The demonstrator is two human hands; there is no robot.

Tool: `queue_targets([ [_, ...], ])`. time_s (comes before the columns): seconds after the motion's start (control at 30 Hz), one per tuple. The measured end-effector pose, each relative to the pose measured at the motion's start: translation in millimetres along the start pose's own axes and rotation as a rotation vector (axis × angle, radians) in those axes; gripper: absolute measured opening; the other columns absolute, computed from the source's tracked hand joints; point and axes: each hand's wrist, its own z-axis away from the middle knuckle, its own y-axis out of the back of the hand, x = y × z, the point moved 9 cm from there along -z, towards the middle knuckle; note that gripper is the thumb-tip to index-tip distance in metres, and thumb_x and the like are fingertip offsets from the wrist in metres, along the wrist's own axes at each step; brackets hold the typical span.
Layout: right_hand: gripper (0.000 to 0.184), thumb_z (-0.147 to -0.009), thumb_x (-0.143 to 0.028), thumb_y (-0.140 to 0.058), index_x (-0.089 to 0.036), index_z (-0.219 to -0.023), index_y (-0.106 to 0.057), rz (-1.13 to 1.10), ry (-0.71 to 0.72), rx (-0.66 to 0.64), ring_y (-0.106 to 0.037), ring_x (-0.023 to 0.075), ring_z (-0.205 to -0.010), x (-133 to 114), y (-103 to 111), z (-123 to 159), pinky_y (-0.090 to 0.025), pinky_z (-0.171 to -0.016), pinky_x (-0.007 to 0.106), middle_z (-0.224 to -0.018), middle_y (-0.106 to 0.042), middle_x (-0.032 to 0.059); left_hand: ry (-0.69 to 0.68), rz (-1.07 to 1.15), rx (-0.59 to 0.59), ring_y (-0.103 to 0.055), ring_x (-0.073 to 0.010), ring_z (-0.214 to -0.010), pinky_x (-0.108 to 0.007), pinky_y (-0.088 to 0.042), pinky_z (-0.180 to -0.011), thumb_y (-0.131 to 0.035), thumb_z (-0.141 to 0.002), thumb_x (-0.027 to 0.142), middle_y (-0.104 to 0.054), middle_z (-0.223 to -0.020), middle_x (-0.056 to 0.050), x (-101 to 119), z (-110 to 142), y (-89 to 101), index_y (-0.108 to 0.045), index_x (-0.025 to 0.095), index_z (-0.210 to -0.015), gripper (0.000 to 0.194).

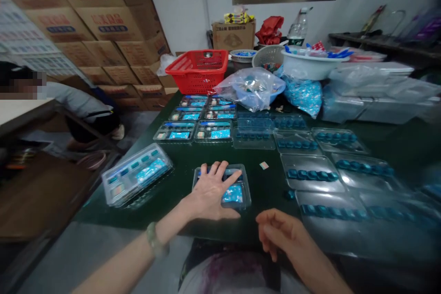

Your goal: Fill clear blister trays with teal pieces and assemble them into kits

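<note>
My left hand (214,190) lies flat with fingers spread on a clear plastic blister pack (241,193) holding blue items, near the front of the dark green table (186,161). My right hand (282,232) hovers at the table's front edge, fingers loosely curled, with nothing visible in it. A small blue piece (289,194) lies just beyond it. A small pale card (264,165) rests on the table past the pack.
Another filled pack (136,174) overhangs the left edge. Rows of filled packs (200,121) and open trays with blue pieces (312,172) cover the table. A red basket (198,71), bags and bowls stand at the back. A person crouches at left by stacked cartons (103,23).
</note>
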Motion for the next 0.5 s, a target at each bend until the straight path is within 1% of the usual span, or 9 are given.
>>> queue_targets([
  [0.07,0.031,-0.072,-0.045,-0.06,-0.018,-0.087,-0.057,0.027,-0.021,0.027,-0.049,0.0116,-0.054,4,2,0,-0.035,-0.043,0.021,-0.065,-0.053,0.0018,0.014,0.007,0.015,-0.031,-0.0437,-0.11,-0.06,-0.018,-0.085,-0.056,-0.051,0.068,-0.033,-0.128,-0.019,1,-1,2.0,-0.031,0.026,-0.131,0.094],
  [0.17,0.033,-0.071,-0.047,-0.061,-0.019,-0.087,-0.058,0.058,-0.049,0.044,-0.049,0.0123,-0.055,11,4,1,-0.035,-0.043,0.021,-0.066,-0.053,0.0026,0.054,0.013,0.047,-0.038,-0.0368,-0.101,-0.052,-0.026,-0.082,-0.063,-0.046,0.059,-0.04,-0.119,-0.016,4,0,6.1,-0.036,0.026,-0.129,0.093],
  [0.23,0.035,-0.07,-0.049,-0.061,-0.019,-0.087,-0.059,0.076,-0.047,0.047,-0.049,0.0125,-0.055,12,5,2,-0.035,-0.043,0.021,-0.064,-0.053,0.0026,0.077,0.013,0.052,-0.041,-0.0339,-0.096,-0.049,-0.03,-0.079,-0.065,-0.042,0.054,-0.042,-0.115,-0.014,5,6,10.2,-0.037,0.026,-0.128,0.094],
  [0.3,0.035,-0.07,-0.05,-0.06,-0.019,-0.087,-0.059,0.097,-0.04,0.058,-0.049,0.0125,-0.055,12,7,5,-0.035,-0.043,0.021,-0.063,-0.053,0.0021,0.102,-0.003,0.058,-0.041,-0.0325,-0.094,-0.047,-0.031,-0.078,-0.066,-0.042,0.052,-0.042,-0.115,-0.012,3,18,21.2,-0.036,0.028,-0.128,0.094],
  [0.37,0.034,-0.071,-0.049,-0.059,-0.019,-0.088,-0.058,0.11,-0.035,0.067,-0.049,0.0118,-0.055,10,8,6,-0.036,-0.044,0.02,-0.064,-0.053,0.0012,0.174,-0.075,0.093,-0.042,-0.0315,-0.097,-0.046,-0.031,-0.08,-0.065,-0.047,0.05,-0.041,-0.117,-0.011,-14,36,44.0,-0.034,0.029,-0.129,0.091],
  [0.43,0.033,-0.073,-0.048,-0.057,-0.019,-0.088,-0.058,0.117,-0.029,0.064,-0.049,0.0115,-0.056,9,9,6,-0.036,-0.045,0.02,-0.065,-0.053,0.001,0.325,-0.222,0.156,-0.041,-0.0304,-0.101,-0.045,-0.03,-0.083,-0.061,-0.057,0.046,-0.04,-0.12,-0.01,-48,60,76.7,-0.029,0.031,-0.132,0.083],
  [0.47,0.033,-0.073,-0.048,-0.057,-0.019,-0.089,-0.057,0.12,-0.026,0.057,-0.05,0.0116,-0.056,10,8,5,-0.036,-0.045,0.02,-0.065,-0.053,0.0012,0.385,-0.257,0.174,-0.04,-0.0318,-0.104,-0.047,-0.03,-0.083,-0.058,-0.062,0.044,-0.039,-0.121,-0.012,-66,72,91.5,-0.027,0.028,-0.133,0.079],
  [0.5,0.034,-0.073,-0.049,-0.057,-0.019,-0.089,-0.057,0.123,-0.024,0.046,-0.05,0.0117,-0.056,11,7,4,-0.036,-0.045,0.02,-0.066,-0.054,0.0015,0.434,-0.285,0.196,-0.039,-0.0359,-0.104,-0.051,-0.029,-0.081,-0.057,-0.064,0.044,-0.039,-0.12,-0.016,-85,84,105.2,-0.028,0.023,-0.133,0.078],
])
